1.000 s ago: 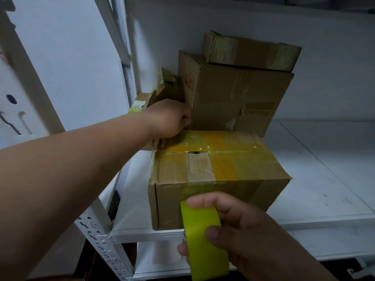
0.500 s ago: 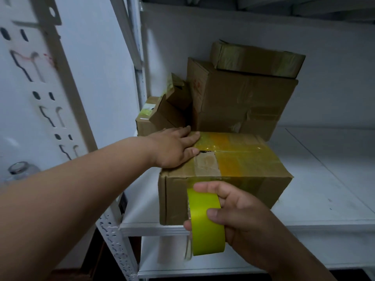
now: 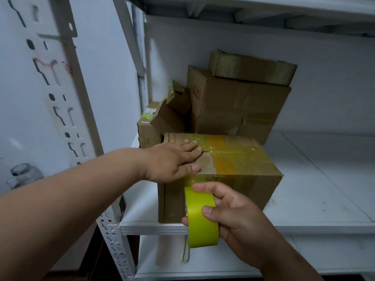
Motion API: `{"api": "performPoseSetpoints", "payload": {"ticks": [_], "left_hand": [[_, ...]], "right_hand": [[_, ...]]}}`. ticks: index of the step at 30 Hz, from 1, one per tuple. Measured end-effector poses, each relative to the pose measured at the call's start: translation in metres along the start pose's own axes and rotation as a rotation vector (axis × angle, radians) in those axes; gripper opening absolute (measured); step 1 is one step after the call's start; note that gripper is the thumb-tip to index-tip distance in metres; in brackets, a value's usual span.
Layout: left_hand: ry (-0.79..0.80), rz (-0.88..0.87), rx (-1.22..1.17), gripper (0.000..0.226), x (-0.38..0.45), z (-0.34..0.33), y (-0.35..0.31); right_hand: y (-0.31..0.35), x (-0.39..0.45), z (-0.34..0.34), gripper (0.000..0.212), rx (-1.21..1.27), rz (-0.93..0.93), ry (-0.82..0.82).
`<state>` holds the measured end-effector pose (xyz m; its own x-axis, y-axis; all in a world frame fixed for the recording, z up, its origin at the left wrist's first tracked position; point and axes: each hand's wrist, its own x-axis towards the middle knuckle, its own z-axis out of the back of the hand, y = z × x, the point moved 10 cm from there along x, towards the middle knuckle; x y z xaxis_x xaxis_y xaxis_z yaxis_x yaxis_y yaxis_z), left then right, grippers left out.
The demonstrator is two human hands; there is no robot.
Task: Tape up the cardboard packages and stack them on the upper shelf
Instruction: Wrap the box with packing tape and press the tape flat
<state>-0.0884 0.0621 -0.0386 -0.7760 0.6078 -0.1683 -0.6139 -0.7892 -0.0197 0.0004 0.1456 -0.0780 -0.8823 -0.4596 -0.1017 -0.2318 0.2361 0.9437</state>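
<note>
A cardboard box [image 3: 243, 185] with yellow-green tape across its top stands at the front edge of the white shelf [image 3: 304, 199]. My left hand [image 3: 172, 161] lies flat on the box's top left part, fingers spread and pressing down. My right hand [image 3: 229, 216] grips a roll of yellow-green tape [image 3: 200, 218] against the box's front face, with a strip running up from the roll over the top edge. Behind stand a large brown box [image 3: 237, 104] with a flat taped package [image 3: 251, 67] on top.
Small open cartons [image 3: 168, 116] sit in the back left corner of the shelf. A white perforated upright [image 3: 113, 236] runs down the left side. A glass jar [image 3: 22, 175] stands at far left. A lower shelf [image 3: 263, 258] shows beneath.
My left hand has come from the box's back edge to its top front and flattened out. My right hand has brought the tape roll up against the front face.
</note>
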Motion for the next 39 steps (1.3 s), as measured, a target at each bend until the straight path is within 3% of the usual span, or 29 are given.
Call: {"api": "performPoseSetpoints", "payload": {"ticks": [4,11,14,17,19,22,24,27,30,35,37,39], "left_hand": [[-0.264,-0.125,-0.029,0.076,-0.015,0.003,-0.011],[-0.075,-0.141,0.047,0.077,-0.010,-0.007,-0.011],[-0.151,-0.146,0.023,0.083,-0.013,-0.005,-0.012],[-0.217,-0.149,-0.009,0.083,-0.014,-0.004,-0.011],[-0.217,-0.156,-0.112,0.079,-0.015,-0.001,-0.011],[-0.272,-0.061,-0.411,0.076,-0.008,0.028,0.007],[-0.298,0.055,-0.348,0.063,0.006,0.044,0.024],[-0.103,0.213,-0.188,0.063,0.033,0.032,0.039],[0.000,0.298,-0.182,0.072,0.047,0.019,0.048],[-0.075,0.338,-0.229,0.074,0.054,0.022,0.056],[-0.135,0.323,-0.207,0.079,0.049,0.021,0.055],[-0.305,0.268,-0.253,0.091,0.028,0.029,0.049]], "right_hand": [[0.000,-0.001,0.002,0.046,-0.009,0.029,-0.026],[0.001,0.000,0.006,0.046,-0.044,0.095,-0.056],[-0.007,-0.001,0.013,0.051,-0.084,0.153,-0.151],[-0.023,-0.010,0.024,0.055,-0.287,0.229,-0.324],[-0.030,-0.015,0.018,0.059,-0.455,0.276,-0.309],[-0.028,-0.017,0.010,0.038,-0.567,0.316,-0.252],[-0.026,-0.016,0.010,0.032,-0.576,0.301,-0.244],[-0.026,-0.014,0.012,0.022,-0.555,0.267,-0.236],[-0.026,-0.010,0.015,0.035,-0.539,0.262,-0.242],[-0.035,-0.002,0.021,0.054,-0.484,0.239,-0.250],[-0.037,-0.002,0.024,0.061,-0.443,0.241,-0.257],[-0.038,-0.002,0.027,0.066,-0.431,0.240,-0.265]]}}
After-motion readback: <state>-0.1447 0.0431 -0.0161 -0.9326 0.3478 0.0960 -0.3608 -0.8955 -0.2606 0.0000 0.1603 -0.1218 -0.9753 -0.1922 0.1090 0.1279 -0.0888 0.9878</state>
